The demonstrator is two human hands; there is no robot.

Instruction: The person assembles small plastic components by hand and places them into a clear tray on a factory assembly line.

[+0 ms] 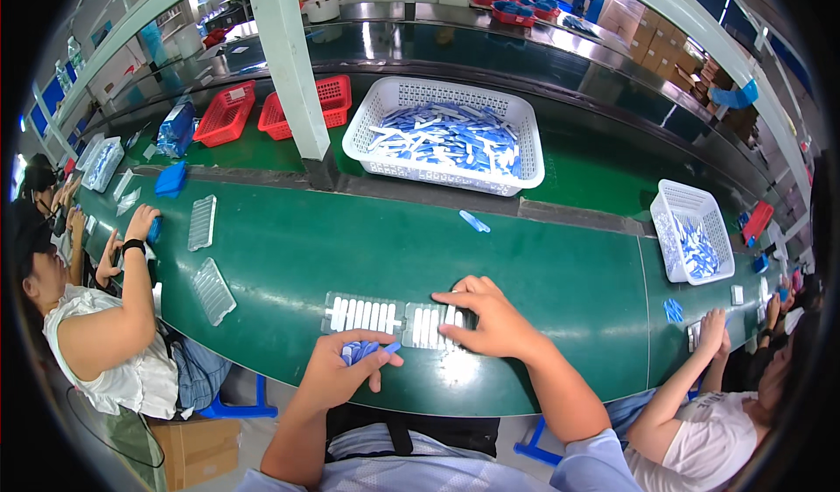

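My left hand [337,371] is closed around a bunch of small blue-and-white plastic sticks [360,350] near the table's front edge. One blue stick pokes out past the fingertips. In front of it lies a clear plastic tray [329,313] with a row of white sticks [363,315] side by side. A second clear tray [409,324] sits to its right, holding several white sticks [426,326]. Over that tray's right end my right hand [492,319] reaches, index finger and thumb apart. Its thumb touches the sticks; the other fingers are partly hidden.
A big white basket [367,167] heaped with blue and white sticks stands behind. Loose blue sticks [474,221] lie before it. Two empty clear trays [202,223] are at left, near red baskets [226,111] and a post [293,63]. Co-workers sit on both sides.
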